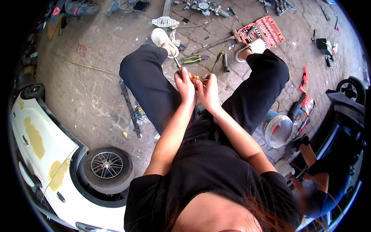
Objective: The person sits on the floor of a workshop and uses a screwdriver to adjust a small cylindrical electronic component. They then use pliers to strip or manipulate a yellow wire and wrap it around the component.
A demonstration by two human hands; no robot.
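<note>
- Brick-paved floor (pixel 92 96) under the hands, honestly tools and bits everywhere.
- White car (pixel 58 133) with tan patches, well off to the left of the hands and back toward the body; its wheel (pixel 107 165) is on the hands' side.
- Bucket (pixel 280 129), right of the hands and nearer the body.
- Red tool case (pixel 270 29), laid out beyond the right hand.
- Left hand (pixel 185 86): fingers curled round a slim metal rod (pixel 176 62) that pokes away from the body.
- Right hand (pixel 208 91): bent in close, fingertips pinching; can't tell everything it's got.
- Pliers (pixel 196 58), lying just past both hands.
- Small orange piece (pixel 194 78), right between the hands. Looks like close two-handed fiddling on this, so I'd say the next move calls for a steady left and light right fingertips.
</note>
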